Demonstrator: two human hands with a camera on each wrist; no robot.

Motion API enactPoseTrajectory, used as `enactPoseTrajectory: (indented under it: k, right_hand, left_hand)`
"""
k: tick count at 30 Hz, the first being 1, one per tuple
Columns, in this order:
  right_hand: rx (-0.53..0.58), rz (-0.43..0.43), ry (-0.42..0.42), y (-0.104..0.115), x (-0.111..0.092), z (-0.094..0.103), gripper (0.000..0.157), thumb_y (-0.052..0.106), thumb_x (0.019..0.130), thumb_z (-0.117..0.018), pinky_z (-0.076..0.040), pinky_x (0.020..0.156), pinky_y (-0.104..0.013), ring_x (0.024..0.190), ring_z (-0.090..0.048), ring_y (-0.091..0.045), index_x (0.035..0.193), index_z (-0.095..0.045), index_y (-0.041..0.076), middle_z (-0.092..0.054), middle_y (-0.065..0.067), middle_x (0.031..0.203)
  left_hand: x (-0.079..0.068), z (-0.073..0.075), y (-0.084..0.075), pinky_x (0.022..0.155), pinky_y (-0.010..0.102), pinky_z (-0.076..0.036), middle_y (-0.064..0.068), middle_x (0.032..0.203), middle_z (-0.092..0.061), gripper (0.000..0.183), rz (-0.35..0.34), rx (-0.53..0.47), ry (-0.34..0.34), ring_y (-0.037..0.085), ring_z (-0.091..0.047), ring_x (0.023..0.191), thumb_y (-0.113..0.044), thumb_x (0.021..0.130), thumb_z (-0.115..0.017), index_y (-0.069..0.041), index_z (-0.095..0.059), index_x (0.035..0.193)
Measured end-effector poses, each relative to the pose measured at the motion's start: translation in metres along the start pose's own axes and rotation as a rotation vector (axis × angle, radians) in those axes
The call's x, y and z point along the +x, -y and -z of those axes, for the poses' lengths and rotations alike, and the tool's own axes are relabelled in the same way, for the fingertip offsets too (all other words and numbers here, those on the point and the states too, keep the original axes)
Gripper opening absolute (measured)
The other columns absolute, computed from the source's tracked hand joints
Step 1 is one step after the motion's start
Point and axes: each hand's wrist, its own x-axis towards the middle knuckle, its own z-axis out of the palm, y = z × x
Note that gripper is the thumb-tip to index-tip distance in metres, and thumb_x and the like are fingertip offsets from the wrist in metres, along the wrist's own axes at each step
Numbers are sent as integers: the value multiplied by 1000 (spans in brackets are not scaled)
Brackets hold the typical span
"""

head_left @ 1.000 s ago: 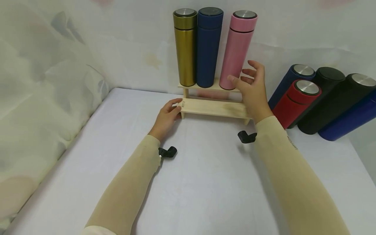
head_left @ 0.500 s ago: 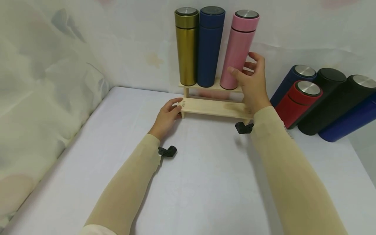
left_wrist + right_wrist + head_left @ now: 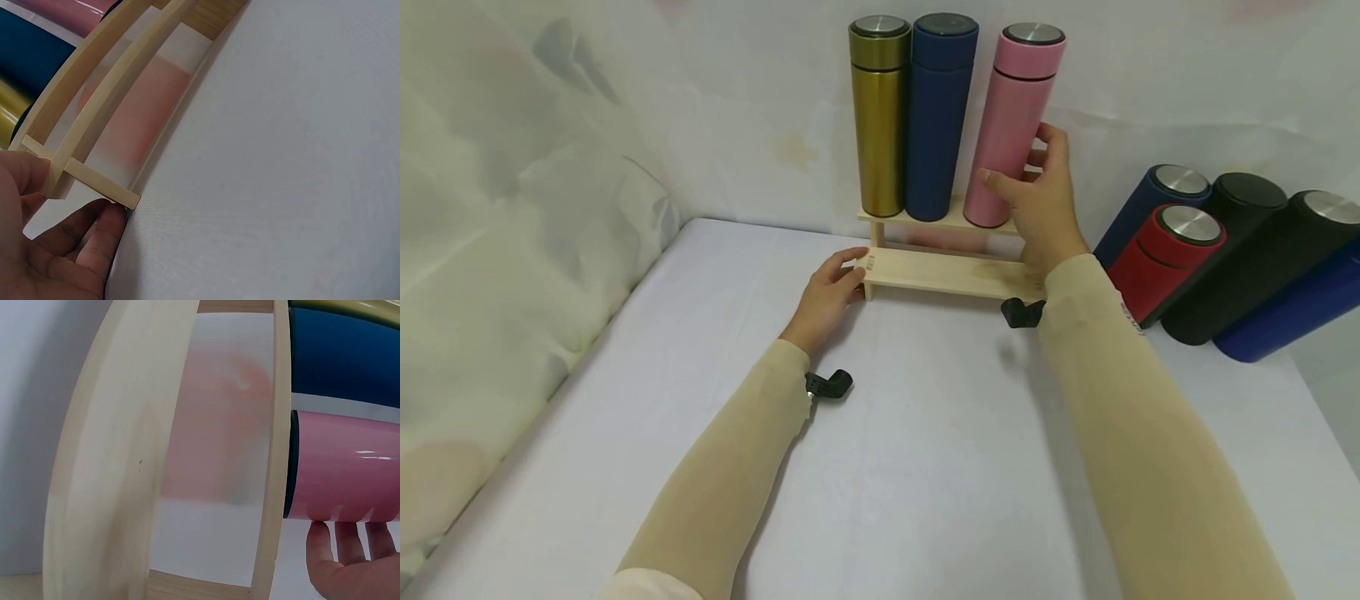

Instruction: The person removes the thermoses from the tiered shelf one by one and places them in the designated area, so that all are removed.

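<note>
Pink first: we've got the pink bottle (image 3: pixel 1013 125) standing on the upper tier of the wooden rack (image 3: pixel 951 273), up at 1 o'clock from the middle of the head view. The right hand (image 3: pixel 1048 200) is at its 5 o'clock, and from the right wrist we can see three fingertips (image 3: pixel 320 536) touching the bottle's side. The thumb lies across its front, but we honestly can't tell if it's pressing, so no verdict on a proper grip. The left hand (image 3: pixel 822 304) is at the rack's 9 o'clock, clamped on that end, thumb by the lower board and fingers down at the leg. Hands are well apart, btw. Same upper tier: blue bottle (image 3: pixel 942 125) at the pink one's 9 o'clock with a gap between, then the gold bottle (image 3: pixel 882 133) right beside the blue. Over at 3 o'clock on the white table (image 3: pixel 925 467) we've got more: a red bottle (image 3: pixel 1161 262) in front of a navy bottle (image 3: pixel 1150 200), plus a dark-topped black bottle (image 3: pixel 1225 218), a silver-topped black bottle (image 3: pixel 1247 271) and a bright blue bottle (image 3: pixel 1288 308).
</note>
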Motion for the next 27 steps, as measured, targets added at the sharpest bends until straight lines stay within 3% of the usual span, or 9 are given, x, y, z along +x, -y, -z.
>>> enactPoseTrajectory:
  k: [10,27]
  right_hand:
    - [-109,30,-14,-1,0,8,83,22,97,-86,-52,105,-44,127,-56,-25,162,-35,32,-47,-5,144]
    - [-119,73,8,0,-28,9,81,20,98,-86,-59,102,-45,128,-58,-27,160,-36,34,-49,-6,147]
  left_hand:
    - [2,-4,-1,105,39,-57,18,148,-61,41,1,5,1,29,-65,129,-20,116,-57,-16,-59,156]
    - [1,0,2,105,37,-57,18,148,-60,41,0,11,-3,29,-65,128,-22,116,-58,-18,-59,156]
